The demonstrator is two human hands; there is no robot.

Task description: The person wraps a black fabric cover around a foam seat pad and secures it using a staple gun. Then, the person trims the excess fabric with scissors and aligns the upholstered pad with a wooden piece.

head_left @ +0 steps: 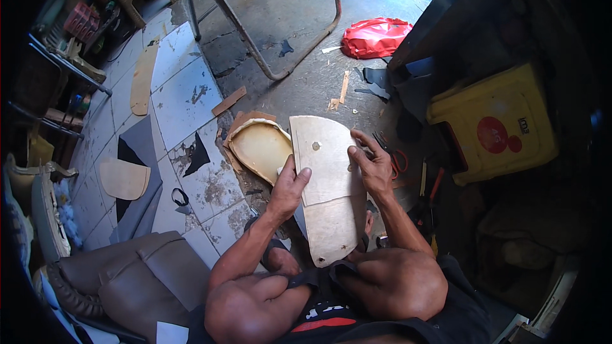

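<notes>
Worn white tile (182, 92) meets grey concrete (299, 89) on a scrap-strewn floor, where a person holds a pale, plywood-like panel (330, 175) at the centre of the frame. Left hand (288, 194) pinches one long edge, thumb on the face; right hand (375, 169) grips the opposite edge with bent fingers. The panel looks light, stiff and not slippery, its thin rim perhaps prone to splintering; both long edges seem the surest hold. Crowding its left side is a cream padded seat form (258, 143); red-handled scissors (400, 162) lie near the right hand.
</notes>
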